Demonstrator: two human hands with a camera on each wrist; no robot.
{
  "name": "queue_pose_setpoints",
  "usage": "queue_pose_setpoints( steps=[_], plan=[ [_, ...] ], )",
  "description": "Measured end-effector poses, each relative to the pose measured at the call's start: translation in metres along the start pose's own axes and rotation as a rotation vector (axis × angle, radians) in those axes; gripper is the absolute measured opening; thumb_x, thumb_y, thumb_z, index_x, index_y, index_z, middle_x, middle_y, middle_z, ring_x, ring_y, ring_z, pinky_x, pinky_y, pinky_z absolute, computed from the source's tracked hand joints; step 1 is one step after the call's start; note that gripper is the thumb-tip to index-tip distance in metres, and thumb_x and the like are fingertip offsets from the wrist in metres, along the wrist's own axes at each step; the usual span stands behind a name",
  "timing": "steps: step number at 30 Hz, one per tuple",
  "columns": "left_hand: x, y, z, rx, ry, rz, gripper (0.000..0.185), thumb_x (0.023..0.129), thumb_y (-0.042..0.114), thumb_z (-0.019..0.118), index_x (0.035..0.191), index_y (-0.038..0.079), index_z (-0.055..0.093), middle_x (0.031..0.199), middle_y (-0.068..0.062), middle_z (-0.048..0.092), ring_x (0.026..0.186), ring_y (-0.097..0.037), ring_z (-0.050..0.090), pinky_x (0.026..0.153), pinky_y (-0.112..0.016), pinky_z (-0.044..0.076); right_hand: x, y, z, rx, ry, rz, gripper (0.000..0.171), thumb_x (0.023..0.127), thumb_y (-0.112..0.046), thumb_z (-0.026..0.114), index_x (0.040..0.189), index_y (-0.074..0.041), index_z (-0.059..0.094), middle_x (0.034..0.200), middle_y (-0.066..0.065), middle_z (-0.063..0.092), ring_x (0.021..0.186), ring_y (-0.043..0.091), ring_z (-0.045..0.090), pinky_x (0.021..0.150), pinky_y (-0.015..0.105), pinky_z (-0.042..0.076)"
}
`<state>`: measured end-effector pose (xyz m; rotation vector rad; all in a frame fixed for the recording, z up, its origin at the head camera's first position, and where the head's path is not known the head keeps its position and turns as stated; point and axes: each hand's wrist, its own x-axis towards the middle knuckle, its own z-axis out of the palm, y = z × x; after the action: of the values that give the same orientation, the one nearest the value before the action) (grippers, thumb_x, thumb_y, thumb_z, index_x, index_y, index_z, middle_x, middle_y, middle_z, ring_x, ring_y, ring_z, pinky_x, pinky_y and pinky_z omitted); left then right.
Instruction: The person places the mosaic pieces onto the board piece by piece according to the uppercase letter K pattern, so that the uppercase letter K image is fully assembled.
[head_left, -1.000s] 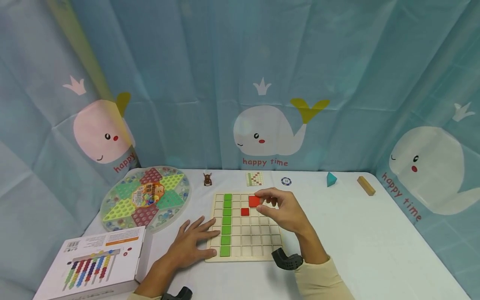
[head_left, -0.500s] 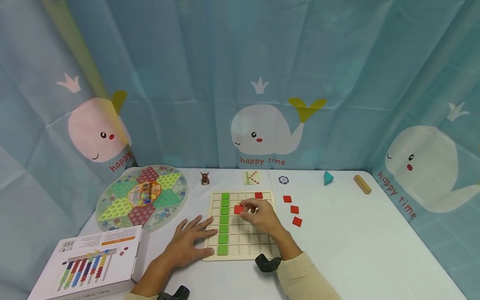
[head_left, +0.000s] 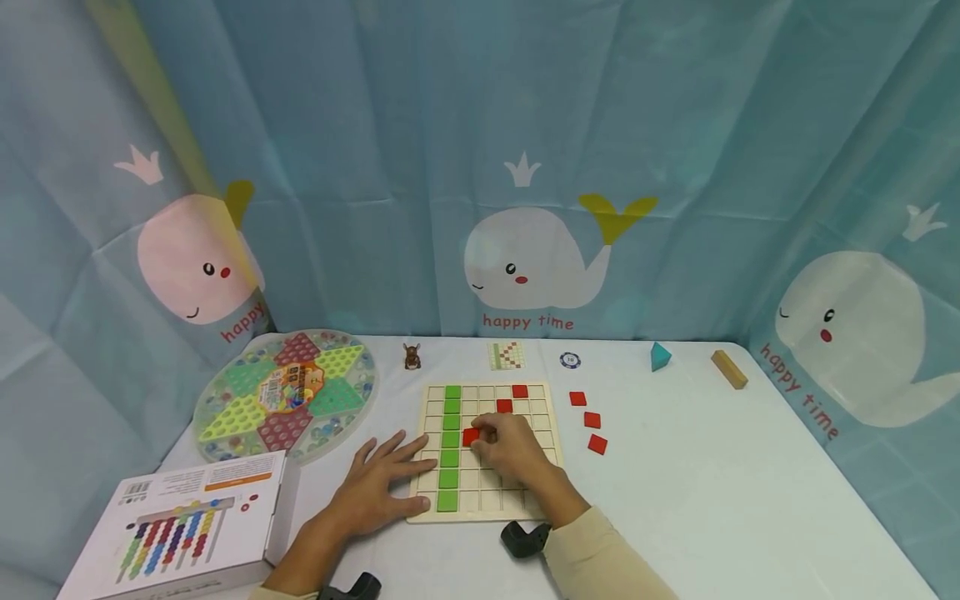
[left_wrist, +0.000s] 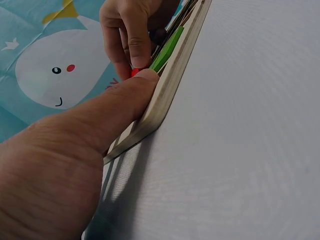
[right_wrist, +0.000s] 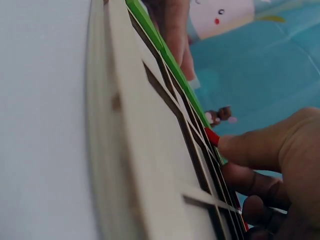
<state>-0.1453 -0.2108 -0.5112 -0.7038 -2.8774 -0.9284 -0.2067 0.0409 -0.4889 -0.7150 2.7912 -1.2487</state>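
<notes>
A light wooden grid board (head_left: 472,502) lies on the table, with a column of green square tiles (head_left: 450,437) running down its left part. My right hand (head_left: 513,450) pinches a red square tile (head_left: 470,437) low at the grid, right beside the green column. In the right wrist view the thumb (right_wrist: 250,150) presses this tile's edge. Two more red tiles (head_left: 505,406) show in cells up and to the right; my right hand covers other cells. My left hand (head_left: 378,483) lies spread at the board's left edge, its thumb (left_wrist: 125,95) resting on the wooden rim.
Three loose red tiles (head_left: 592,420) lie right of the board. Behind it are a brown figurine (head_left: 412,357), a pattern card (head_left: 507,356), a round chip (head_left: 570,360), a teal pyramid (head_left: 660,357) and a wooden bar (head_left: 729,369). Leftward sit a round game board (head_left: 347,417) and a box (head_left: 195,521).
My right hand has carried the red tile from the board's upper right down and left, to beside the green column. My left hand has stayed at the board's edge.
</notes>
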Motion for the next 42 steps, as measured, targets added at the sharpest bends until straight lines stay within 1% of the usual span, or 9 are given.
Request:
queue_pose_setpoints(
  steps=[10,14,17,20,25,27,31,35,42],
  plan=[
    [0.0,0.002,-0.001,0.006,-0.001,-0.007,0.057,0.078,0.058,0.07,0.124,0.024,0.068,0.147,0.003,0.044,0.14,-0.033,0.025,0.107,-0.061,0.004,0.0,0.0,0.004,-0.119,-0.02,-0.02,0.023,0.083,-0.008,0.073,0.105,-0.005,0.073,0.07,-0.01,0.052,0.068,0.009,0.049,0.06,0.025,0.044],
    [0.001,0.003,-0.001,0.0,0.001,-0.004,0.057,0.078,0.058,0.07,0.124,0.023,0.068,0.147,0.003,0.044,0.14,-0.033,0.025,0.107,-0.061,0.004,0.001,-0.001,0.002,-0.109,-0.026,-0.023,0.026,0.082,-0.009,0.073,0.108,-0.005,0.072,0.072,-0.011,0.052,0.069,0.008,0.049,0.061,0.024,0.044],
    [0.001,0.003,-0.001,0.005,0.005,0.0,0.056,0.078,0.057,0.07,0.124,0.024,0.069,0.146,0.003,0.045,0.14,-0.033,0.026,0.107,-0.06,0.004,0.0,-0.003,-0.004,-0.054,-0.001,-0.038,0.028,0.084,-0.011,0.072,0.111,-0.005,0.071,0.073,-0.01,0.053,0.067,0.008,0.049,0.059,0.024,0.045],
    [0.002,0.003,-0.001,0.007,0.002,0.0,0.057,0.079,0.058,0.07,0.124,0.024,0.069,0.146,0.003,0.045,0.14,-0.033,0.026,0.107,-0.061,0.005,-0.002,-0.011,-0.018,0.013,0.04,-0.059,0.03,0.085,-0.012,0.073,0.114,-0.005,0.07,0.074,-0.009,0.055,0.067,0.014,0.051,0.058,0.028,0.045],
    [0.002,0.003,-0.001,0.009,-0.015,-0.01,0.058,0.079,0.06,0.068,0.125,0.024,0.068,0.147,0.003,0.044,0.14,-0.033,0.025,0.107,-0.061,0.005,-0.01,-0.034,-0.052,0.081,0.119,-0.111,0.032,0.085,-0.016,0.075,0.116,-0.011,0.069,0.08,-0.009,0.057,0.08,0.026,0.054,0.067,0.038,0.048],
    [0.001,0.003,-0.001,0.004,-0.009,-0.01,0.058,0.078,0.06,0.069,0.124,0.024,0.068,0.146,0.002,0.045,0.14,-0.034,0.026,0.107,-0.062,0.005,-0.015,-0.041,-0.065,0.104,0.154,-0.142,0.031,0.085,-0.017,0.075,0.116,-0.013,0.07,0.083,-0.009,0.057,0.082,0.026,0.054,0.069,0.037,0.049],
    [-0.001,0.001,-0.001,-0.01,0.006,-0.006,0.058,0.077,0.059,0.07,0.124,0.024,0.069,0.146,0.002,0.045,0.14,-0.034,0.026,0.107,-0.061,0.004,-0.027,-0.048,-0.09,0.118,0.216,-0.211,0.033,0.084,-0.018,0.076,0.116,-0.013,0.07,0.087,-0.004,0.059,0.08,0.027,0.05,0.064,0.034,0.044],
    [-0.001,-0.001,0.002,-0.011,-0.004,-0.007,0.058,0.078,0.06,0.069,0.125,0.026,0.068,0.147,0.005,0.043,0.14,-0.033,0.025,0.107,-0.061,0.004,-0.041,-0.043,-0.116,0.084,0.247,-0.229,0.034,0.084,-0.017,0.077,0.117,-0.013,0.069,0.09,-0.004,0.058,0.076,0.022,0.048,0.062,0.033,0.041],
    [-0.001,0.0,0.002,-0.025,0.011,-0.005,0.058,0.078,0.059,0.07,0.125,0.025,0.068,0.147,0.005,0.044,0.14,-0.033,0.025,0.107,-0.06,0.004,-0.059,-0.016,-0.149,0.003,0.204,-0.158,0.039,0.084,-0.02,0.077,0.121,-0.016,0.067,0.094,-0.009,0.056,0.082,0.016,0.046,0.066,0.033,0.043]
  ],
)
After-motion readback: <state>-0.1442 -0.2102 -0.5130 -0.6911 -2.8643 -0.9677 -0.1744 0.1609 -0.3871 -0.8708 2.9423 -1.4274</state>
